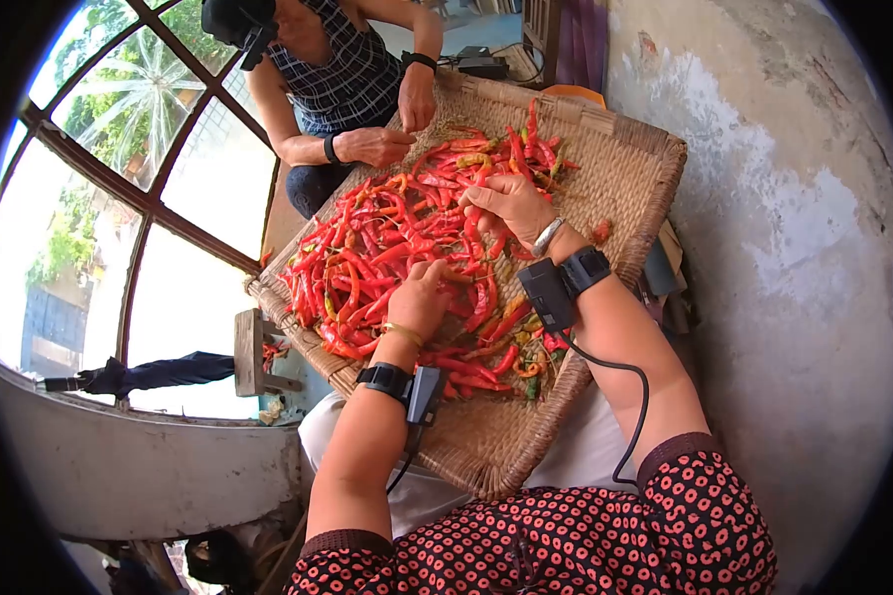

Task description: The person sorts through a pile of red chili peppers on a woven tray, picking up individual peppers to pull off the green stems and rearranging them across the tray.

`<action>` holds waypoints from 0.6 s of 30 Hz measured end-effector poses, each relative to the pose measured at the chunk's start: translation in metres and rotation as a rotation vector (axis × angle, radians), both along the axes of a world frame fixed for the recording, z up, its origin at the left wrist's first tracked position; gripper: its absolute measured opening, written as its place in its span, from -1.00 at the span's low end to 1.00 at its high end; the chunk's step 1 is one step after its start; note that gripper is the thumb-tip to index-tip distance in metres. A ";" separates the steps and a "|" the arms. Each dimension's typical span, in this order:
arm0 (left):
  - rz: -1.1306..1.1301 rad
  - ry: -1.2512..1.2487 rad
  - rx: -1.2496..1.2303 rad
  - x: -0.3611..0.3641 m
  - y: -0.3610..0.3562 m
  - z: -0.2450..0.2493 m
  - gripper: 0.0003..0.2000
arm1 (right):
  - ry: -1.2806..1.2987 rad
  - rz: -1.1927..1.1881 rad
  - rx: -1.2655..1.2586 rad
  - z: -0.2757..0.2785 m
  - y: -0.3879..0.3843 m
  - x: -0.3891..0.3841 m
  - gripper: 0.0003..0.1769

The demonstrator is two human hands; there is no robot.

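Note:
Red chili peppers point(372, 233) lie heaped on a large woven tray point(476, 436) across my lap, a few of them orange or greenish. My right hand point(514, 206) is raised over the right side of the heap, its thumb and fingers closed on a red chili. Lower and to the left, my left hand point(419, 299) rests against the peppers with its fingers curled in. What those fingers hold, if anything, is hidden from me. Both my wrists carry bracelets and black strapped devices.
Another person point(337, 69) sits across the tray, hands near its far edge. A dark folded umbrella point(179, 372) lies by the window on the left. Beside it stands a wooden stool point(250, 352). A worn plaster wall point(764, 218) rises close on the right.

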State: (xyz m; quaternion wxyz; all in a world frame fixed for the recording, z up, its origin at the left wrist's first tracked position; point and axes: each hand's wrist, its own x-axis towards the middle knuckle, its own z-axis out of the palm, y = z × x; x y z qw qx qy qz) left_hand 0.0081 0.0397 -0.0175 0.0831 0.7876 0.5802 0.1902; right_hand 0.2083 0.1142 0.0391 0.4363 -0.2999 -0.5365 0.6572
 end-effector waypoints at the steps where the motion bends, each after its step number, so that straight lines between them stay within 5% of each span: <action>1: -0.008 0.017 -0.012 0.000 0.000 0.000 -0.58 | 0.007 0.034 -0.021 0.001 0.001 0.001 -0.71; 2: -0.015 0.033 -0.025 0.001 0.000 0.001 -0.60 | 0.001 0.035 -0.024 0.001 0.002 0.000 -0.71; 4: -0.016 0.052 -0.061 0.003 -0.002 0.006 -0.63 | -0.405 0.005 0.173 0.003 0.002 -0.002 -0.70; 5: -0.018 0.076 -0.095 0.003 -0.003 0.008 -0.67 | -0.813 -0.159 0.769 -0.004 0.012 -0.001 -0.65; 8: -0.064 0.093 -0.004 0.002 -0.004 0.006 -0.72 | -1.039 -0.201 0.674 0.014 -0.003 -0.005 -0.56; 10: -0.069 0.103 -0.021 0.003 -0.004 0.007 -0.72 | -0.999 -0.202 0.637 0.033 -0.014 -0.011 -0.58; 12: -0.079 0.116 -0.039 0.004 -0.004 0.003 -0.72 | -0.297 -0.019 0.138 0.038 -0.019 -0.013 -0.67; 13: -0.076 0.129 -0.032 0.004 -0.003 0.000 -0.76 | -0.152 0.063 0.118 0.033 -0.017 -0.011 -0.68; 16: -0.110 0.167 -0.028 0.004 -0.004 -0.003 -0.78 | -0.084 0.141 0.070 0.024 -0.015 -0.007 -0.68; 18: -0.152 0.192 -0.029 0.006 -0.004 0.004 -0.78 | -0.324 0.121 0.086 0.022 -0.013 -0.004 -0.72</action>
